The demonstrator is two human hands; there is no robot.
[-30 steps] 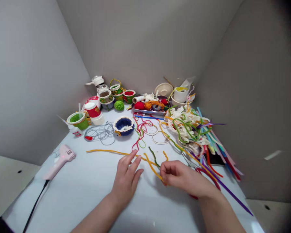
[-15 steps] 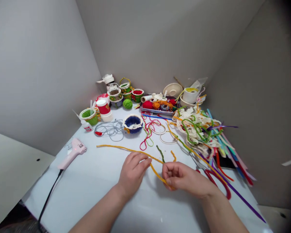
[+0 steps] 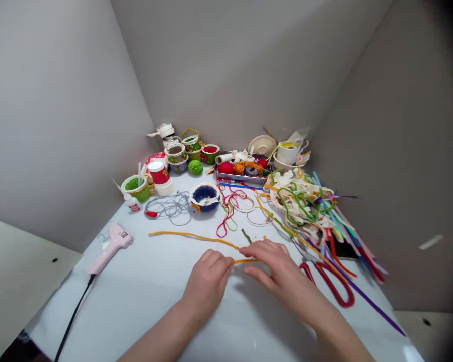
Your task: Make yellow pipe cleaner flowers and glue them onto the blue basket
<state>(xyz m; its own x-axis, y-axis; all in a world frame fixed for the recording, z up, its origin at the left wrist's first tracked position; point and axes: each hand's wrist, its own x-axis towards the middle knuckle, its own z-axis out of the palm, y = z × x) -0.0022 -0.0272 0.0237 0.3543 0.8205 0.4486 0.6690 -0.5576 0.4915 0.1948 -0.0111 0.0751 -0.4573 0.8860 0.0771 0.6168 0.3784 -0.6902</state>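
My left hand is closed, its thumb and fingertips pinching a short yellow pipe cleaner just above the table. That piece runs right, under my right hand, whose fingers are stretched out with the thumb apart. The right palm hides its far end. Beyond both hands lies a longer yellow pipe cleaner, its right end passing behind the right fingertips. A small dark green piece lies just past the right hand. Scissors with red handles rest to the right of it.
A pink glue gun with a black cord lies at left. Ahead stand a blue yarn bowl, tangled grey cord and a tray of yarn balls. A heap of lace and pipe cleaners covers the right side.
My right hand has opened from its curled grip and moved slightly up, now spread over the short yellow pipe cleaner. The left hand keeps its pinch. The view has shifted slightly.
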